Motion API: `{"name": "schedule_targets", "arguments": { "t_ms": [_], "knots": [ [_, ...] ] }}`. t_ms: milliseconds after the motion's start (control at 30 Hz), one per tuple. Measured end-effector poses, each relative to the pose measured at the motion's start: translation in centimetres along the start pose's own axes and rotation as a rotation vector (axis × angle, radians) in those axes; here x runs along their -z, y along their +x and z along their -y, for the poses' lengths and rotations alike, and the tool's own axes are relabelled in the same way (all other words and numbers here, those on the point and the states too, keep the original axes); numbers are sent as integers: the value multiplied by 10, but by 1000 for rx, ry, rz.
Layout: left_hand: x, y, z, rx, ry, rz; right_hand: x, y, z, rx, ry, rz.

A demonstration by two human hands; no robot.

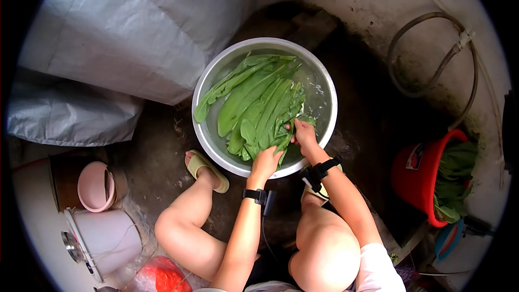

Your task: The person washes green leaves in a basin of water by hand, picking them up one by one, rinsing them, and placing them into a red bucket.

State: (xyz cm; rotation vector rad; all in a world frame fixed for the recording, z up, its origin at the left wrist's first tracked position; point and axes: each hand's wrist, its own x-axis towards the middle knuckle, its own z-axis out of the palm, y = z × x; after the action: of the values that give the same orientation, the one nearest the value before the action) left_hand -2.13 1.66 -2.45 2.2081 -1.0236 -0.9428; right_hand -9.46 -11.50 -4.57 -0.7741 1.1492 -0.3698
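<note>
A round metal basin (200, 140) of water stands on the floor in front of me. Long green leafy vegetables (251, 101) float in it, leaf stalks and blades lying side by side. At the basin's near side, my left hand (265, 163) grips the leaves, its fingers partly hidden among them. My right hand (304, 134) pinches a leaf close by, a little farther right and higher. Both wrists wear black straps with small devices.
At the right, a red bucket (409, 178) holds more leafy greens (454, 174). Above it a hose (432, 16) loops along the wall. A grey sheet cover (121, 36) fills the upper left. A pink bucket (91, 186), a lidded white bucket (109, 239) and a red plastic bag (166, 278) stand at the lower left.
</note>
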Motion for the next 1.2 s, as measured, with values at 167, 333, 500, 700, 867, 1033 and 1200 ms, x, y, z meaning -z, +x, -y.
{"name": "schedule_targets", "arguments": {
  "t_ms": [167, 333, 500, 700, 867, 1033, 1200],
  "knots": [
    [0, -3, 2, -10, -9, 44, -6, -2, 1, 164, -328, -236],
    [-1, -1, 11, -52, -246, 81, -5, 5, -4, 149, -357, -316],
    [-16, 11, 14, -52, -304, 76, 9, 44, -43, 709, -540, -332],
    [-3, 5, 20, -4, -308, 189, -7, 0, -6, 275, -505, -217],
    [0, 10, 13, 154, -438, 377, 2, 7, -10, 287, -422, -246],
    [9, 9, 11, 148, -735, 14, -6, 3, -16, 338, -277, -166],
    [11, 9, 10, 97, -796, -38, -6, 1, -15, 389, -191, -66]
  ]
}}
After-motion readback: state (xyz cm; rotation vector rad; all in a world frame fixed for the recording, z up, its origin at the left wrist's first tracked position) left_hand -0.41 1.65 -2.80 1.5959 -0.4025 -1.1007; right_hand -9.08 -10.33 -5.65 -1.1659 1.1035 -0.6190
